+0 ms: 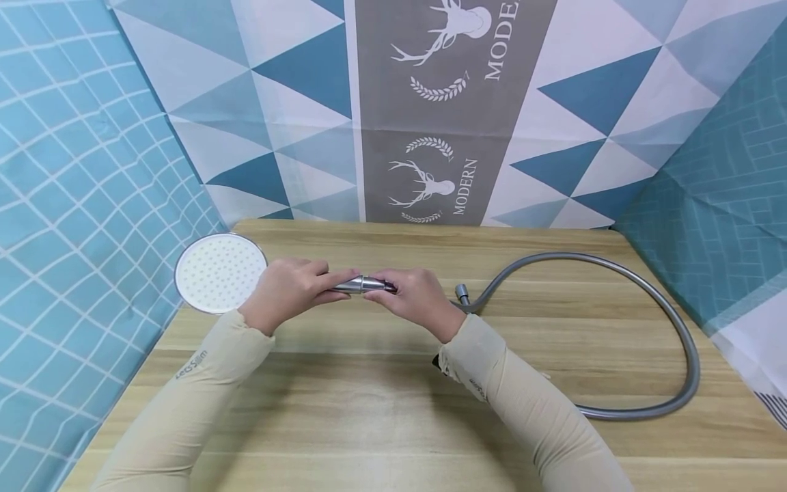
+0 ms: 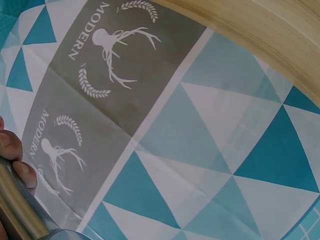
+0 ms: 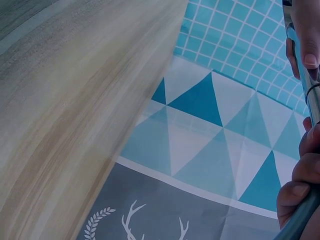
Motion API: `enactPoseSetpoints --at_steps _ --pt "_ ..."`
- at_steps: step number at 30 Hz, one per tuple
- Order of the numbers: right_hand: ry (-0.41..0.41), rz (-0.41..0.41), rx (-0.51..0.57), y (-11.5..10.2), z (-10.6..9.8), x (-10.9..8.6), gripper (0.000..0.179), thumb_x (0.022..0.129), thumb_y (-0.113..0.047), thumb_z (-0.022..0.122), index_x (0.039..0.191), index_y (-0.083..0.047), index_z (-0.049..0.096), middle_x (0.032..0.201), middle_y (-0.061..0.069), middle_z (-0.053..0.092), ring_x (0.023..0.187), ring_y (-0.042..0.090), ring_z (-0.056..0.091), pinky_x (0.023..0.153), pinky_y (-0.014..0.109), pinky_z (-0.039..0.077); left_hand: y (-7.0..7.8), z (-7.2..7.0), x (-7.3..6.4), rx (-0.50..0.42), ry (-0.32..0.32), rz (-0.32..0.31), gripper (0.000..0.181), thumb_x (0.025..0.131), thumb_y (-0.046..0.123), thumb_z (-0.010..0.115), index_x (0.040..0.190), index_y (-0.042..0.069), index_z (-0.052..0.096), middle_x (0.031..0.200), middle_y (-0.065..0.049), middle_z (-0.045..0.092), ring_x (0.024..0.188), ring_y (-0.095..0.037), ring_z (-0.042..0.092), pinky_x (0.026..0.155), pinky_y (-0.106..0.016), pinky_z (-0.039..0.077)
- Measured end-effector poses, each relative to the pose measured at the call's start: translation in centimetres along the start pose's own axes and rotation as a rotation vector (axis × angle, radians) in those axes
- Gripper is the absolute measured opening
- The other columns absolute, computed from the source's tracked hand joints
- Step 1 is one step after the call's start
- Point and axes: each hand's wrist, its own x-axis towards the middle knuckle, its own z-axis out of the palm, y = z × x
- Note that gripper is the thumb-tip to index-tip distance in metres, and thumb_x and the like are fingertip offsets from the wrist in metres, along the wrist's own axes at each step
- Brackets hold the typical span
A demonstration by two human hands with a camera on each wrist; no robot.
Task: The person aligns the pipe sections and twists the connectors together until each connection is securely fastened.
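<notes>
A round shower head (image 1: 220, 273) with a white nozzle face and chrome rim lies at the left in the head view. My left hand (image 1: 289, 290) grips its chrome handle (image 1: 348, 284), index finger stretched along it. At the handle's end my right hand (image 1: 412, 297) pinches the metal end fitting of a grey shower hose (image 1: 615, 265). The two metal parts meet end to end; whether they are threaded together I cannot tell. In the right wrist view, fingers of the right hand (image 3: 302, 192) curl round the hose (image 3: 300, 220). The left wrist view catches only fingertips (image 2: 25, 172) and shiny metal.
The hose loops widely across the right side of the wooden tabletop (image 1: 369, 424) and passes under the right forearm. A small grey connector (image 1: 462, 294) sticks up beside the right hand. Patterned sheets with triangles and deer (image 1: 430, 137) hang behind, blue-tiled ones (image 1: 74, 171) at the sides.
</notes>
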Motion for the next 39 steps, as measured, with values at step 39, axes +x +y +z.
enactPoseSetpoints --at_steps 39 --pt "0.075 -0.122 -0.037 0.90 0.79 -0.57 0.036 0.079 -0.015 0.081 0.111 -0.001 0.072 0.099 0.011 0.074 0.085 0.019 0.073 0.066 0.028 0.056 -0.48 0.59 -0.07 0.007 -0.021 0.008 0.041 0.098 0.049 0.049 0.109 0.018 0.074 0.056 -0.001 0.044 0.039 -0.011 0.031 0.037 -0.024 0.025"
